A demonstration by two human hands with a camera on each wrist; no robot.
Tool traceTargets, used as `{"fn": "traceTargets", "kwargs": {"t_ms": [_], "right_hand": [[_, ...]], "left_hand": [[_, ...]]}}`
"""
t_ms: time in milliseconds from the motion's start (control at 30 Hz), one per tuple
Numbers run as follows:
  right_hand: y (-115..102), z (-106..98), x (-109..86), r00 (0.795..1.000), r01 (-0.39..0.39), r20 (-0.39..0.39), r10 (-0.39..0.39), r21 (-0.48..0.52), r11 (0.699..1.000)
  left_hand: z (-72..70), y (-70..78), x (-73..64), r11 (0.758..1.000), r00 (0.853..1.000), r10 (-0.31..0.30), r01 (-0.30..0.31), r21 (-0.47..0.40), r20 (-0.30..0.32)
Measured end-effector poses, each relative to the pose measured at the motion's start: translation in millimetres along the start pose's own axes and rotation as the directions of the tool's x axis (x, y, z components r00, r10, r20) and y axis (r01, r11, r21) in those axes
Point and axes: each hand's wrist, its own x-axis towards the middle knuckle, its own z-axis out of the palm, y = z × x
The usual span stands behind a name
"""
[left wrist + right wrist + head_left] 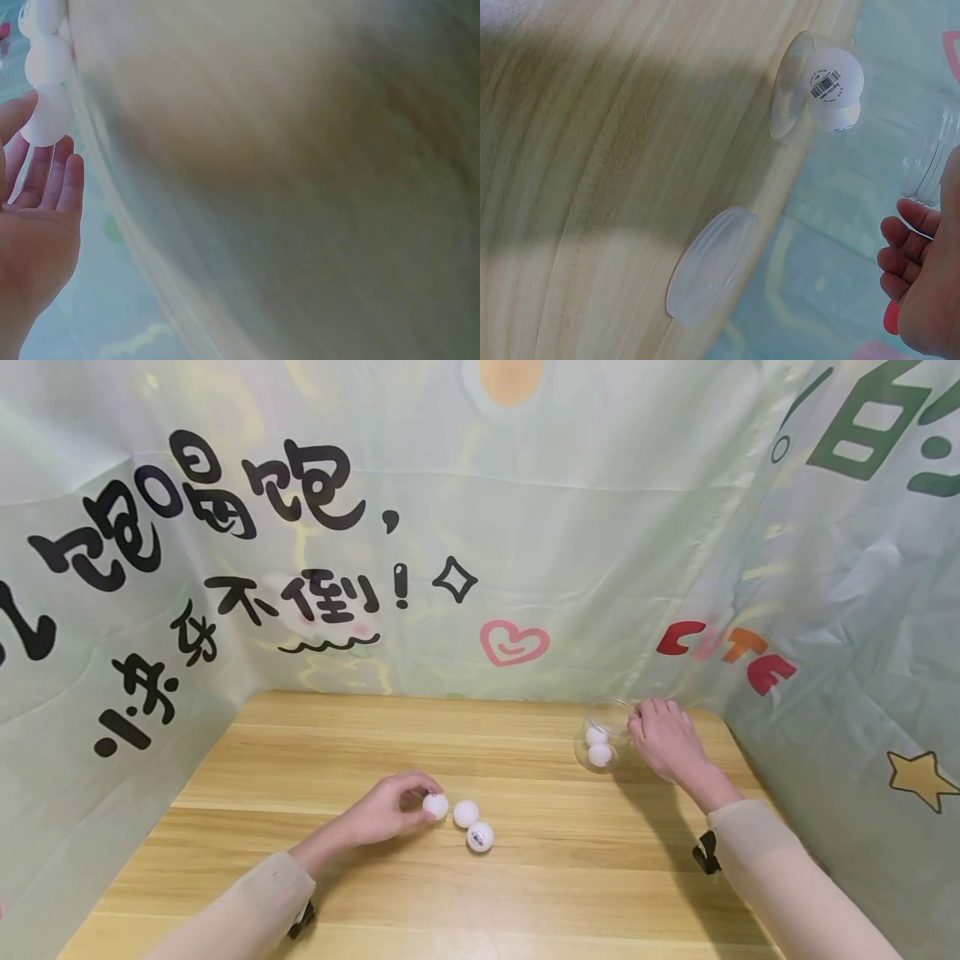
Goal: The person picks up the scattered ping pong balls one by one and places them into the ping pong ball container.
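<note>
My left hand (384,812) pinches a white ping-pong ball (435,807) between thumb and fingers, low over the wooden table. Just right of it lie two more ping-pong balls, one plain (466,814) and one with a dark print (480,837). At the far right stands an upright clear jar (583,745) without its lid, with two ping-pong balls (837,79) at its bottom. My right hand (666,739) grips the jar's rim from the right, fingers curled; its thumb is hidden. In the right wrist view a translucent lid (711,266) lies on the table beside the jar.
The wooden table (337,743) reaches back to a pale green printed cloth (600,568) hanging behind and at both sides. The jar stands near the table's back edge. My right arm casts a shadow across the table.
</note>
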Motion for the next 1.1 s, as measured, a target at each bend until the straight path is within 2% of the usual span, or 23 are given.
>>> {"fn": "traceTargets", "kwargs": {"t_ms": [267, 467, 700, 900, 1100], "right_hand": [[0.1, -1.1, 0.5, 1.0, -0.007, 0.011, 0.007, 0.004, 1.0], [-0.2, -0.1, 0.7, 1.0, -0.012, 0.013, 0.012, 0.006, 1.0], [-0.3, -0.4, 0.5, 1.0, -0.009, 0.008, 0.009, 0.004, 1.0], [1.0, 0.8, 0.2, 1.0, -0.006, 0.002, 0.006, 0.002, 1.0], [0.5, 0.4, -0.1, 1.0, -0.005, 0.009, 0.005, -0.002, 1.0]], "left_hand": [[-4.3, 2.0, -1.6, 0.999, 0.995, 0.009, -0.013, -0.036, -0.098], [-4.6, 3.5, -2.9, 0.998, 0.99, 0.022, -0.029, -0.052, -0.139], [-4.5, 10.9, -1.4, 0.99, 0.976, 0.056, -0.081, -0.113, -0.21], [-2.6, 17.9, 3.2, 0.983, 0.966, 0.073, -0.111, -0.144, -0.246], [1.5, 26.2, 13.5, 0.974, 0.955, 0.098, -0.15, -0.172, -0.281]]}}
